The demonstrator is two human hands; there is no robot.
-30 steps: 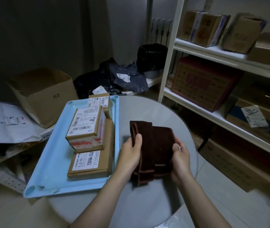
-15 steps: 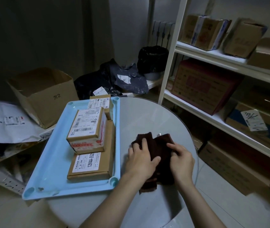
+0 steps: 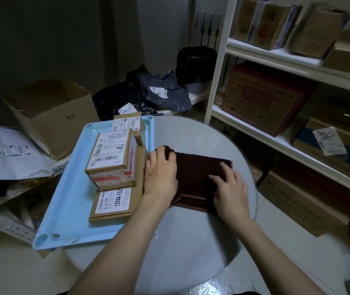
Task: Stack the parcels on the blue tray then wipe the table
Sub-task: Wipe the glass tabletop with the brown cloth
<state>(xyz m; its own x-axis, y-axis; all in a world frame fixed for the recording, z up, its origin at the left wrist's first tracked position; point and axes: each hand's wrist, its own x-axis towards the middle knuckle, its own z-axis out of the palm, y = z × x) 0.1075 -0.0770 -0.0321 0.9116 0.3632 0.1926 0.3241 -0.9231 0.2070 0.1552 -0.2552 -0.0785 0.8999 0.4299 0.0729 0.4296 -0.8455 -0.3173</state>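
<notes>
A dark brown cloth lies spread flat on the round glass table, just right of the blue tray. My left hand presses on the cloth's left edge, fingers curled over its far corner. My right hand lies palm down on its right part, fingers spread. On the tray a flat labelled parcel carries a smaller labelled parcel. A third parcel stands behind them at the tray's far edge.
An open cardboard box and white mailer bags sit to the left of the tray. Dark plastic bags lie behind the table. A white shelf unit full of boxes stands close on the right.
The cloth was held up folded in both hands, then went down onto the table. Now it is spread wider and flat, with both hands pressing on it further apart.
</notes>
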